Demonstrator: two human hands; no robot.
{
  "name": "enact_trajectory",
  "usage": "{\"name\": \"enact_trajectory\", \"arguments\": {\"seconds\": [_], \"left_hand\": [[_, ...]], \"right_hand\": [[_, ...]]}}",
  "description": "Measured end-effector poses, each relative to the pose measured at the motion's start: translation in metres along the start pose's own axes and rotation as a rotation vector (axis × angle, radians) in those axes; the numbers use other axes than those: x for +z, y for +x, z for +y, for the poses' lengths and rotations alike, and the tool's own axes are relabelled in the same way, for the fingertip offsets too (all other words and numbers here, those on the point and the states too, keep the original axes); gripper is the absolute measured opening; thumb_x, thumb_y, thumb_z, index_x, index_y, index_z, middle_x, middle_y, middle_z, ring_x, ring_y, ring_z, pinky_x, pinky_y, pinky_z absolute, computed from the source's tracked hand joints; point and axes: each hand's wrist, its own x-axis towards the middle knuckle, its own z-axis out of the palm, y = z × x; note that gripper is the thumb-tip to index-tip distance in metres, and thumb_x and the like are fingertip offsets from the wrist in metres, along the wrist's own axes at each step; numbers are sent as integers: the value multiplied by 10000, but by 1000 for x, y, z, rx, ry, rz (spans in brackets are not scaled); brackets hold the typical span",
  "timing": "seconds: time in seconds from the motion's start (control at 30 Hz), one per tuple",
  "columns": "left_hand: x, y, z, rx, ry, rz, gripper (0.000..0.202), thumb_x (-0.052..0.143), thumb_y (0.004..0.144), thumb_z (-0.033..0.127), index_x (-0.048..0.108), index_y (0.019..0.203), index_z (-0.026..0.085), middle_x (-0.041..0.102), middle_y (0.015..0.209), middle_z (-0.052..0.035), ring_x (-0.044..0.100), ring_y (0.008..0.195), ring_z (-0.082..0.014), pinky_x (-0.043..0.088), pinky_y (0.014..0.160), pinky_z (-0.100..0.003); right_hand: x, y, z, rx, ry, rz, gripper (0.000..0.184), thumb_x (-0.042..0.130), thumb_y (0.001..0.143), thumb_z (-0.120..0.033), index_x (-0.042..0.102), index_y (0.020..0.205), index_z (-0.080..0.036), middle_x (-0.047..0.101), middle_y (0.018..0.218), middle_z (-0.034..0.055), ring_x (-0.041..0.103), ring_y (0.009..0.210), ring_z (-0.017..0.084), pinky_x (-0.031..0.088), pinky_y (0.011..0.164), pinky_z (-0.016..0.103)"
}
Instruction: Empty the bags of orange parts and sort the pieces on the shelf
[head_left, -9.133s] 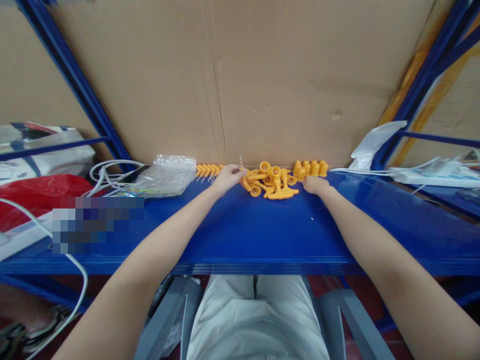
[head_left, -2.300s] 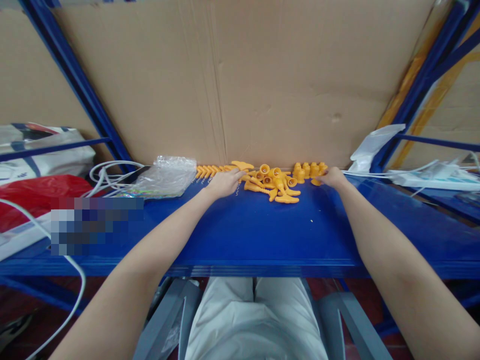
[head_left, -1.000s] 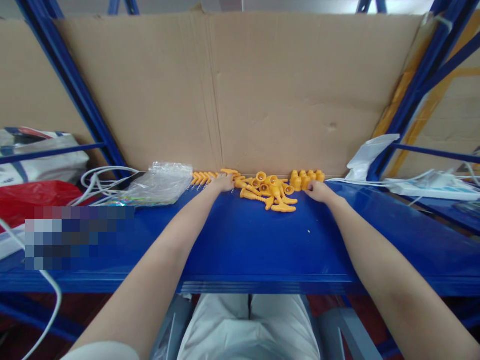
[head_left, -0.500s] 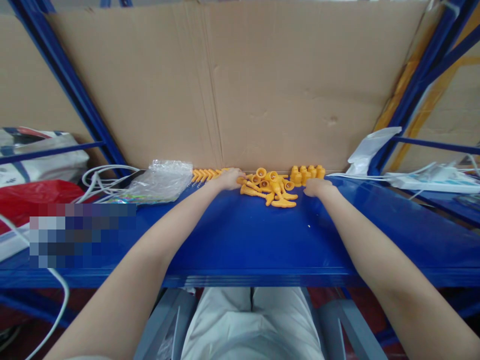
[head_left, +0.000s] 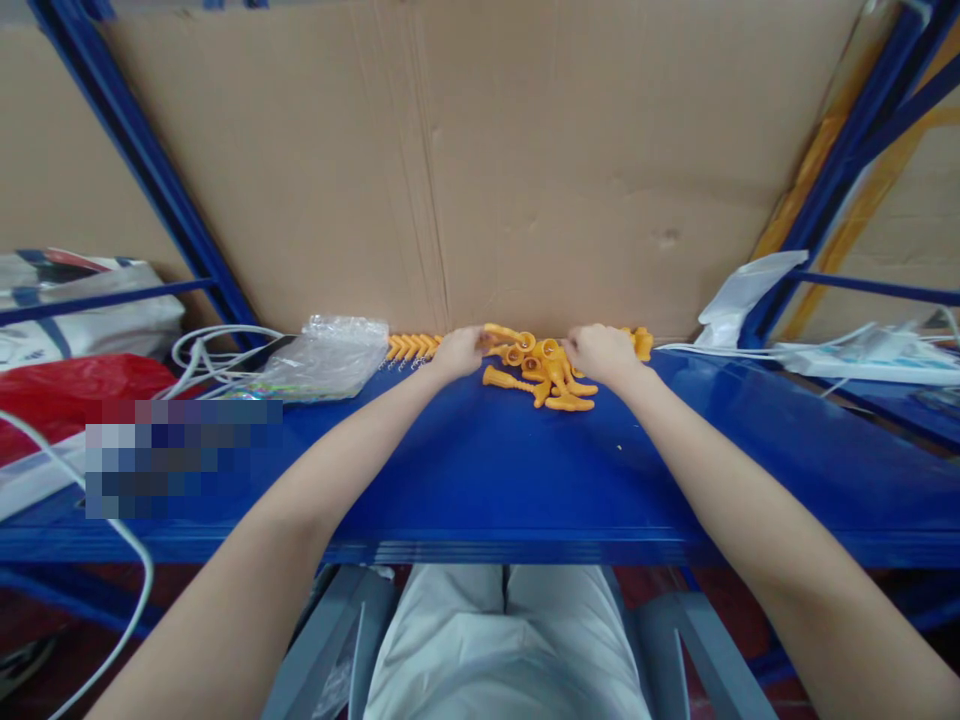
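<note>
We are pinching a yellow piece at our left hand's fingertips, the yellow pile lying between that grip and our right hand, whose hidden grip we cannot tell.

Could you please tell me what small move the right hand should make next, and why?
I would probably bring the right hand slightly left, toward the yellow cup at the back of the yellow pile. The left hand is at a yellow handle that seems to lead to that cup, while the right hand is apart from it, at the pile's right side.
</note>
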Motion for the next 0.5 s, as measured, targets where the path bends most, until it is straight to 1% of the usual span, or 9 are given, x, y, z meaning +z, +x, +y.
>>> {"name": "enact_trajectory", "arguments": {"seconds": [0.07,0.13,0.2,0.23,0.3,0.37,0.43,0.5], "left_hand": [[-1,-2,6,-98,-305,95,131,711,794,161,733,921,176,779,1013,-86,714,997,-241,538,941,-349],[-1,-7,15,-170,-627,155,86,750,778,181,701,843,154,772,934,-79,722,935,-222,558,920,-351],[-2,-15,25,-221,-891,157,124,766,792,225,669,810,150,757,871,-56,728,861,-194,579,879,-341],[-2,-20,29,-243,-972,142,143,765,806,245,657,807,151,751,853,-44,729,827,-180,586,860,-334],[-2,-29,36,-273,-1054,104,167,748,842,277,635,808,157,743,847,-31,733,789,-160,595,840,-322],[-2,-35,40,-278,-1075,68,197,721,880,314,612,812,163,742,862,-32,740,780,-152,598,834,-320],[-2,-38,40,-263,-1058,44,236,695,908,368,599,827,168,743,879,-38,745,773,-151,598,826,-319],[-2,-39,40,-245,-991,21,259,640,945,411,606,856,171,744,890,-46,744,750,-152,596,786,-308]], "right_hand": [[3,0,-5,-134,36,35,387,379,1010,-272,726,1125,-143,737,1141,190,693,1089,305,500,870,370],[9,1,-9,-288,88,65,363,394,1016,-279,693,1159,-131,725,1169,181,675,1103,290,484,886,362],[17,1,-13,-415,160,97,352,415,1023,-300,654,1209,-123,712,1198,181,660,1121,284,471,903,367],[20,1,-16,-460,201,111,359,423,1027,-322,633,1237,-120,705,1212,183,655,1128,283,468,908,370],[27,0,-21,-503,275,137,399,435,1033,-375,590,1290,-112,697,1219,190,652,1127,284,465,907,374],[31,-1,-25,-505,337,167,440,446,1029,-414,565,1319,-105,699,1197,191,655,1103,286,461,896,369],[34,-2,-28,-493,396,203,438,446,1024,-415,569,1311,-109,704,1170,181,660,1066,280,459,878,359],[36,-1,-29,-480,434,225,405,438,1017,-400,601,1264,-122,711,1151,164,663,1037,274,459,866,352]]}}
